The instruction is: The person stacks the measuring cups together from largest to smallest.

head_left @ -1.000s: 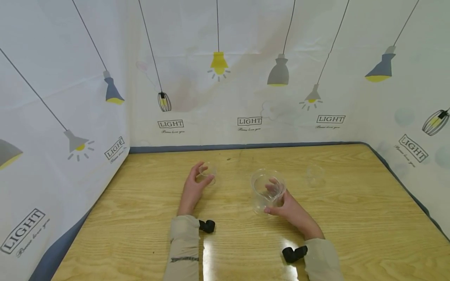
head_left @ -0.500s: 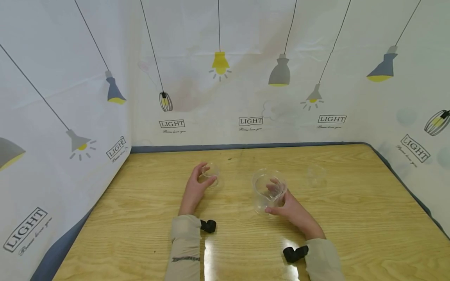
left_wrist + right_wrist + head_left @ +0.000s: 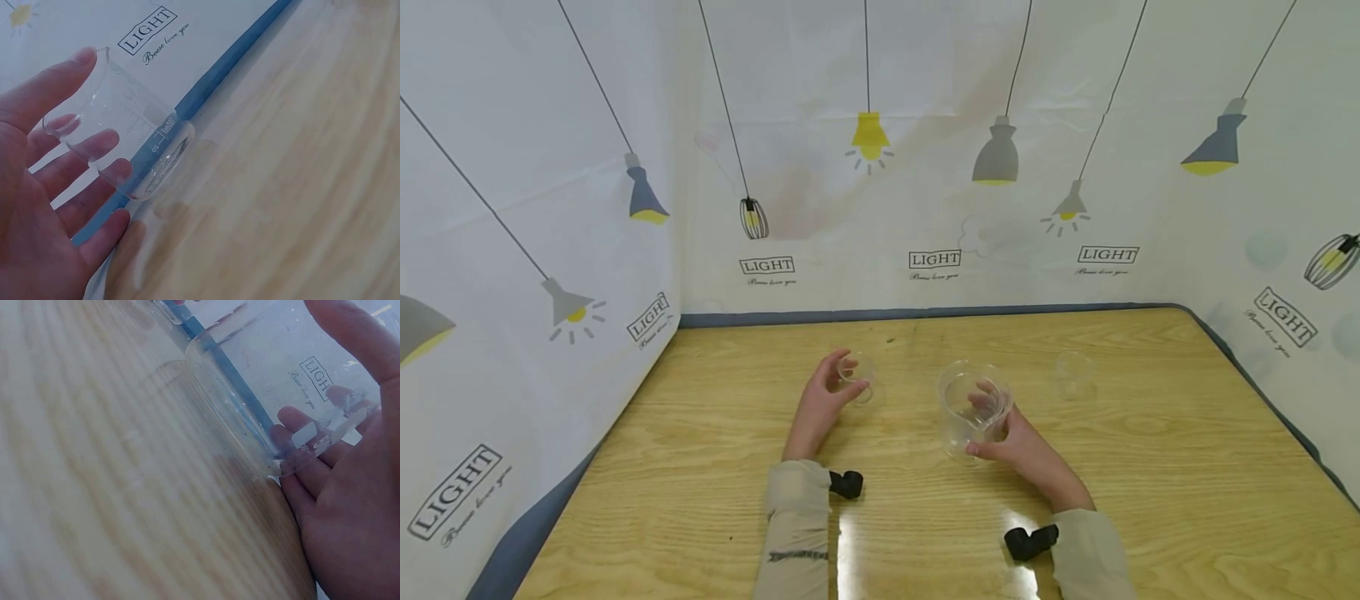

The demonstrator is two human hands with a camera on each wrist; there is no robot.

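Observation:
In the left wrist view, my left hand [image 3: 37, 206] curls its thumb and fingers round a small clear beaker [image 3: 134, 119] with white volume markings. From the head view, that left hand [image 3: 818, 408] is at centre left, and the small beaker [image 3: 859, 379] stands upright close over the table. My right hand [image 3: 1026, 454] grips a larger clear beaker [image 3: 958, 417] from its right side, thumb in front and fingers behind. White marking patches show on the large beaker [image 3: 231, 394] in the right wrist view, its base down at the wood.
Farther back on the right stands another small clear vessel [image 3: 1075, 375], faint against the wood. The wooden table [image 3: 700, 467] meets a white cloth wall [image 3: 820, 167] printed with lamps along the back and both sides.
My left hand has shifted slightly right and toward me with the small beaker. The right hand and the large beaker stay about where they were.

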